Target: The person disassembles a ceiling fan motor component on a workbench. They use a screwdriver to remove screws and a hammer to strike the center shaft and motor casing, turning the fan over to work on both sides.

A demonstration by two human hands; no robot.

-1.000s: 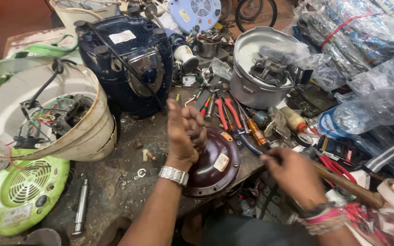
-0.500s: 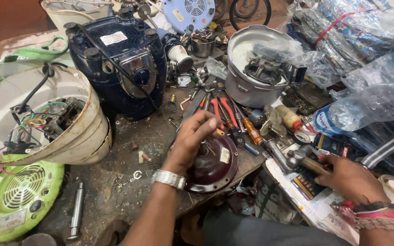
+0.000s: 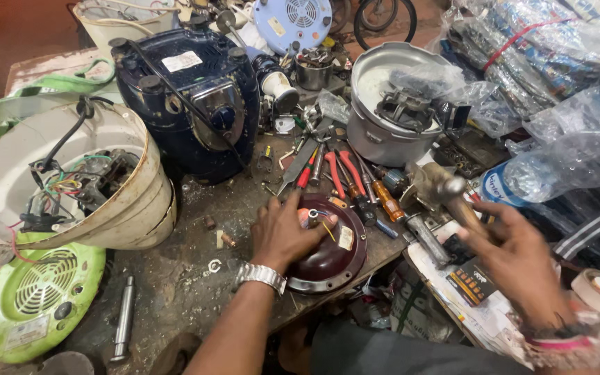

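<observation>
My left hand [image 3: 282,232], with a metal watch on the wrist, rests flat on a dark maroon round metal cover [image 3: 333,251] that lies on the workbench near its front edge. My fingers hold down its left side next to a small part with coloured wires at its centre. My right hand [image 3: 519,260] is blurred at the right and grips the wooden handle of a hammer [image 3: 446,191], whose metal head points up and left, above the tools to the right of the cover.
Pliers and screwdrivers [image 3: 345,173] lie behind the cover. A dark blue appliance body [image 3: 192,97] and a steel pot [image 3: 390,111] stand at the back. A cream housing with wiring [image 3: 71,184] and a green fan grille [image 3: 32,295] are at the left. Plastic-wrapped goods [image 3: 564,90] fill the right.
My right hand went out to the right, picked up the hammer and has raised it. My left hand lowered from upright fingers to flat on the maroon cover.
</observation>
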